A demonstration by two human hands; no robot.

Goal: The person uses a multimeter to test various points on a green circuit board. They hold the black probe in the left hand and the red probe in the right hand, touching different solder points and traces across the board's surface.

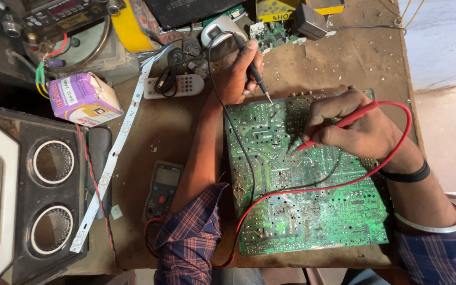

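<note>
Circuit board (302, 200) under both hands' probe tips, touching.

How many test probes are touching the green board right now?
2: the black probe in the left hand near the circuit board's top edge, the red probe in the right hand further right.

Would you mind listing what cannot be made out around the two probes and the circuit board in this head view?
- Red probe: its grip is covered by the right hand.
- Black probe: whether its tip touches the green circuit board is too small to tell.
- Multimeter: its display is too small and angled to make out, and the left forearm hides one edge.
- Speaker cabinet: cut off by the left edge.
</note>
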